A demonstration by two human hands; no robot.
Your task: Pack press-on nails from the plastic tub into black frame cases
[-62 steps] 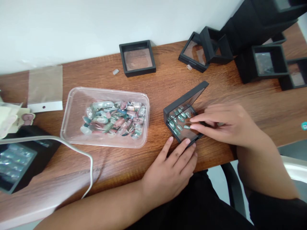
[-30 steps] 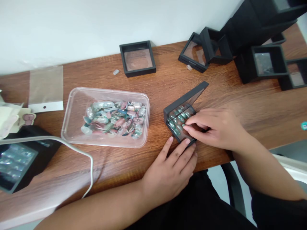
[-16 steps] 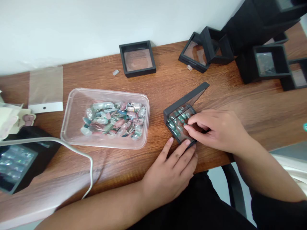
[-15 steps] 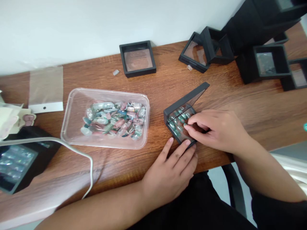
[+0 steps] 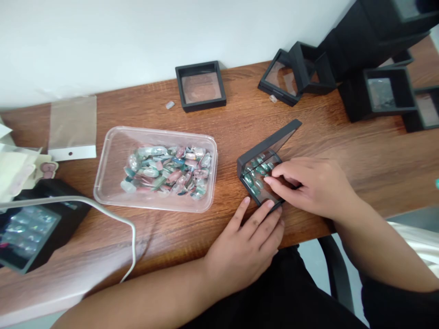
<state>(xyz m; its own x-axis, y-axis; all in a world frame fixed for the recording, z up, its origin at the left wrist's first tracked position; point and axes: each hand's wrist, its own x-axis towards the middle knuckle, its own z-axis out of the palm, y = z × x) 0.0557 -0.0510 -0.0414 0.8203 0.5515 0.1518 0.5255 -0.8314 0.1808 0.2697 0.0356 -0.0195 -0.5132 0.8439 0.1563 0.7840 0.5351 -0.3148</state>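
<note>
A hinged black display case (image 5: pixel 269 142) stands with its lid raised on the desk, and rows of glossy green false nails (image 5: pixel 249 180) lie in its base. My right hand (image 5: pixel 315 185) reaches in over the base, thumb and forefinger drawn together in a pinch beside the nails. What sits between those fingertips is too small to make out. My left hand (image 5: pixel 250 240) lies flat with fingers spread, its fingertips touching the case's near edge. Left of the case is a clear plastic tub (image 5: pixel 113 157) holding a heap of green, pink and clear false nails (image 5: pixel 171 173).
An open black frame (image 5: pixel 200 87) rests by the wall. More black cases (image 5: pixel 387 89) are stacked at the right. On the left lie a clear bag (image 5: pixel 72 121), a white cable (image 5: pixel 132 237) and a black case of nails (image 5: pixel 32 233). Small clear pieces (image 5: pixel 170 105) lie loose.
The whole view has shifted slightly, so the desk things appear a little farther right. Both hands keep nearly the same pose at the case.
</note>
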